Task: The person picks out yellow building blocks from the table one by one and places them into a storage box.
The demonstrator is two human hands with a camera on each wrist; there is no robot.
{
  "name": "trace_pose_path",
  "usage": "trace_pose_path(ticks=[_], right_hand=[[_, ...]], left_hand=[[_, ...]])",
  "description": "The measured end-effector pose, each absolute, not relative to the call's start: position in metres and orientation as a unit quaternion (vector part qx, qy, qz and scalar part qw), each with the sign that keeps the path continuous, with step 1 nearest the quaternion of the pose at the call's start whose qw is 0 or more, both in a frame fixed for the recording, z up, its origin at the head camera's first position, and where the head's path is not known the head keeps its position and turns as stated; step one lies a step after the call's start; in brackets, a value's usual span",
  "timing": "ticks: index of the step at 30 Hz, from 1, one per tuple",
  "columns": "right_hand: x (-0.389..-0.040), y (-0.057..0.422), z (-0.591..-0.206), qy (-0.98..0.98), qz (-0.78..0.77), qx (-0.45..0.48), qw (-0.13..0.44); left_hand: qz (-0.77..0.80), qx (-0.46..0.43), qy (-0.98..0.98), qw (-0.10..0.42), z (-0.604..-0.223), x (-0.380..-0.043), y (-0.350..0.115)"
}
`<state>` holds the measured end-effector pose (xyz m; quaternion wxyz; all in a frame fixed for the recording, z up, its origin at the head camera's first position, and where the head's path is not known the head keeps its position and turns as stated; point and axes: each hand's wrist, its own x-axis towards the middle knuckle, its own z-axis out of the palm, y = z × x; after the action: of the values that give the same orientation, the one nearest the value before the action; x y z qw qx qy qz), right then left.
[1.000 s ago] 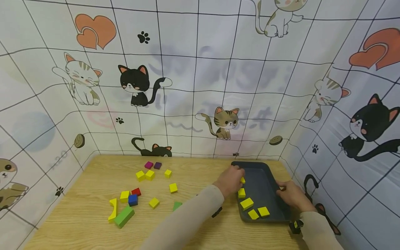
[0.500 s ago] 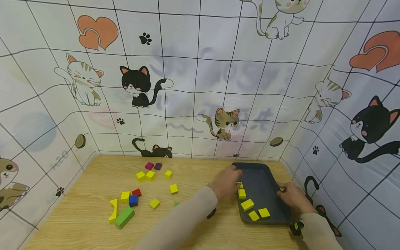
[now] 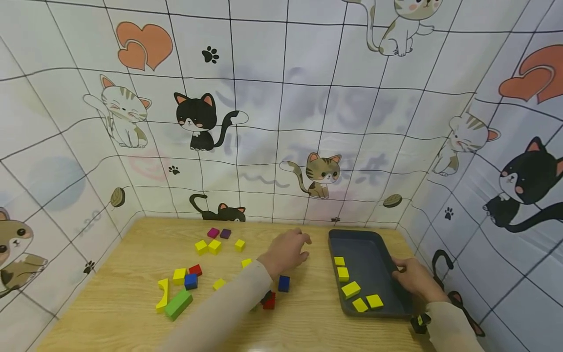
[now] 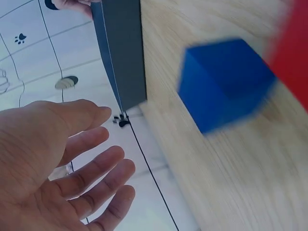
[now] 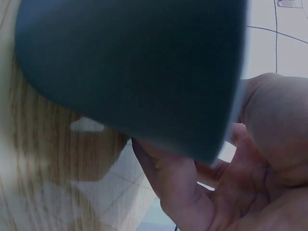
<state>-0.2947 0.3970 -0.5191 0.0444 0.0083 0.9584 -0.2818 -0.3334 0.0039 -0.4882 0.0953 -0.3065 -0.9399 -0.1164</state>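
Observation:
My left hand [image 3: 286, 250] hovers over the middle of the table, to the left of the dark grey tray [image 3: 369, 264], holding nothing. Its fingers are spread and loosely bent in the left wrist view. Below it on the table lie a blue cube [image 3: 284, 284] and a red block [image 3: 269, 300], partly behind the sleeve. My right hand [image 3: 415, 279] grips the tray's right rim, thumb at the top edge and fingers underneath, as the right wrist view shows. Several yellow blocks [image 3: 351, 290] lie along the tray's left side and near end.
On the left of the table are a green block [image 3: 178, 305], a yellow arch [image 3: 163, 296], another blue cube [image 3: 191, 281], a small red block [image 3: 195, 269] and yellow cubes [image 3: 214, 246]. Magenta [image 3: 213, 232] and purple [image 3: 226, 233] cubes lie farther back. A cat-print curtain [image 3: 264, 107] surrounds the table.
My left hand has moved left from the tray's left side to above the table, leaving a yellow block in the tray. The blue cube and red block have come into view. My right hand stays put.

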Motion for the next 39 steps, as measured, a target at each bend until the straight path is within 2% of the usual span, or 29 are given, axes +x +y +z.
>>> trace_pose_path(ticks=[14, 22, 31, 39], right_hand=[[-0.296, 0.401, -0.523, 0.960, -0.275, 0.013, 0.047], [-0.294, 0.401, -0.520, 0.962, -0.271, 0.000, 0.043], [-0.293, 0.399, -0.517, 0.962, -0.268, -0.001, 0.048], [-0.295, 0.400, -0.520, 0.961, -0.273, 0.006, 0.052]], left_hand=[[-0.152, -0.269, -0.947, 0.093, -0.500, -0.320, -0.075], [-0.177, -0.244, -0.951, 0.060, -0.510, -0.311, -0.117], [-0.180, -0.216, -0.959, 0.026, -0.516, -0.300, -0.140], [-0.192, -0.231, -0.953, 0.024, -0.526, -0.300, -0.145]])
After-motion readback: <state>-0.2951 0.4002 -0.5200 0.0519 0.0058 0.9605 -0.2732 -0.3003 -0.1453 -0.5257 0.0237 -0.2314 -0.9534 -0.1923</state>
